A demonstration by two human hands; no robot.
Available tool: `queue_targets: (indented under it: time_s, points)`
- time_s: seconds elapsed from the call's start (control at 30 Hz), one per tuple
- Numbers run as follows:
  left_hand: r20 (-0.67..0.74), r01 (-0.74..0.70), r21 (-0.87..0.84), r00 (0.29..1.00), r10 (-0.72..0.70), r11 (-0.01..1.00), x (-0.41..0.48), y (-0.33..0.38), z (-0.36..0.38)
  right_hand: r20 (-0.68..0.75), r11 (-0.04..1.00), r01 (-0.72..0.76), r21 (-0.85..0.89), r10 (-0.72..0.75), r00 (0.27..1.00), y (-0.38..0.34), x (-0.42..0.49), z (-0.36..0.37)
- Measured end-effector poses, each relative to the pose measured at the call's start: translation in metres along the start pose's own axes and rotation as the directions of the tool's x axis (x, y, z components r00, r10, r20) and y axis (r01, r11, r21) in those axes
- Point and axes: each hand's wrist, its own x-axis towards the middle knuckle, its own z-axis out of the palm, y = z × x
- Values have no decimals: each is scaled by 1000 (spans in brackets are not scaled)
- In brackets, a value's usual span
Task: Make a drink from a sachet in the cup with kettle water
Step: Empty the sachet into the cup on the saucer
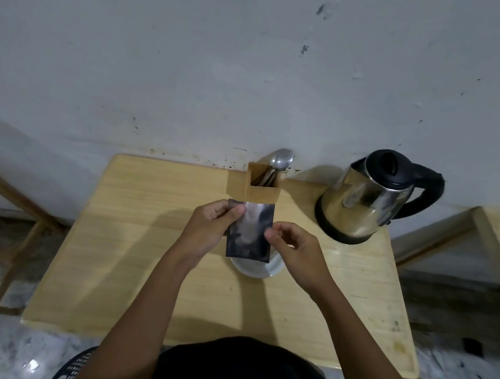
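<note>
Left hand (209,225) pinches sachet (250,230) corner over cup (256,269), likely so powder drops in; right hand (295,248) curled at edge, grip unclear; kettle (367,200) 2 o'clock.

One view only: a wide-angle camera on the person's head, facing forward and steeply down. It is close in. The left hand (211,227) and right hand (294,251), both holding the sachet (250,230), sit mid-frame, forearms entering from the bottom edge. The table (138,270) fills the lower half, the wall (257,64) the upper, with the kettle (363,203) right of centre. Straight edges bow from the lens.
</note>
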Motion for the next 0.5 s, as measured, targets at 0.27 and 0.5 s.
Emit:
queue_targets:
  time_s: [0.27,0.5]
  points:
    - [27,53,7,998,-53,999,-2,-12,41,-95,995,-46,94,55,994,29,-35,-26]
    - [-126,29,450,992,31,892,0,-52,20,-180,992,-70,-100,51,982,44,-48,-50]
